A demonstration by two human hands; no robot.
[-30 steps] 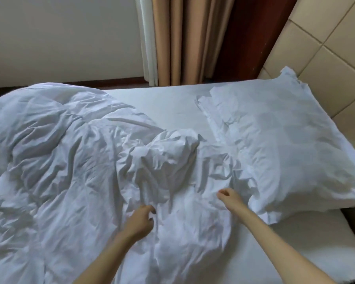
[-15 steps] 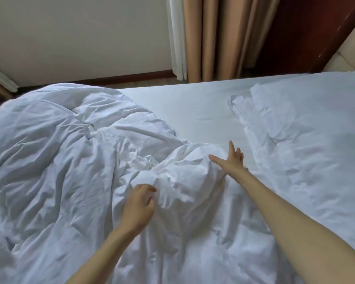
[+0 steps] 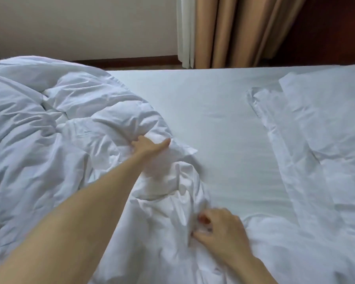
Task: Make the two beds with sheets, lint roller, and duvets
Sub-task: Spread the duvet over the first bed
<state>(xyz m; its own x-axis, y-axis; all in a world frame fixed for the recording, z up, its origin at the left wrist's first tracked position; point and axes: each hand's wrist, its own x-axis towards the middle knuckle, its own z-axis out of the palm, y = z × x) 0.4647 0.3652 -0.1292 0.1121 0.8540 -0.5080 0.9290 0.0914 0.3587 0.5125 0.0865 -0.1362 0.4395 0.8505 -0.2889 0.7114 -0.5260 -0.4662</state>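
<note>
A crumpled white duvet is heaped over the left half of the bed and runs along the near edge. My left hand reaches far forward and grips a fold at the duvet's right edge, with its fingers buried in the cloth. Close to me, my right hand pinches a bunch of the duvet's fabric with curled fingers. The flat white bottom sheet lies bare between the duvet and the pillow. No lint roller is in view.
A white pillow lies at the right end of the bed. Beyond the far edge hang tan curtains with a white liner, beside a pale wall and a dark wood panel.
My left hand has reached forward to a farther fold of the duvet. My right hand has pulled back from that fold and now pinches cloth near me. The view has shifted left.
</note>
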